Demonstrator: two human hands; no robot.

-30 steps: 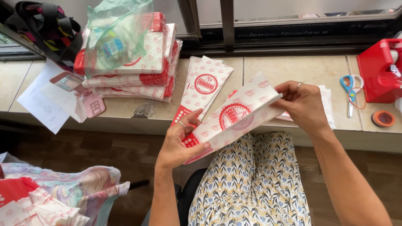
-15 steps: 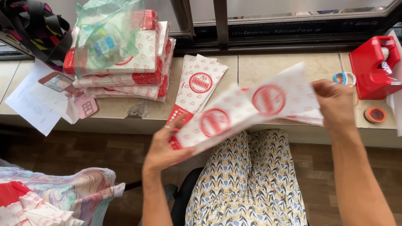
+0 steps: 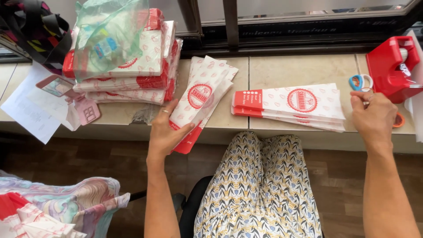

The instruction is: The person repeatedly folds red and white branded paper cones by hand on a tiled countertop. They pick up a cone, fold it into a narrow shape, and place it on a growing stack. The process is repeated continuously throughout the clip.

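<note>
My left hand (image 3: 166, 130) rests flat on the near end of a slanted pile of red-and-white paper bags (image 3: 204, 96) that overhangs the counter edge; thumb and fingers lie around the lowest bags. A second, flat pile of the same paper bags (image 3: 291, 105) lies to the right on the beige counter (image 3: 304, 70). My right hand (image 3: 373, 118) hovers just right of that pile, fingers curled and empty, close to blue-handled scissors (image 3: 360, 82).
A tall stack of bag bundles (image 3: 132, 75) with a green plastic bag (image 3: 108, 37) on top stands at the back left. A red tape dispenser (image 3: 392, 66) sits far right. Loose papers (image 3: 31, 112) and a pink tag (image 3: 86, 110) lie left. Patterned cloth (image 3: 57, 207) is below left.
The bag held between both hands has been laid on the right pile and let go. My left hand moved back onto the slanted pile; my right hand drew away to the right.
</note>
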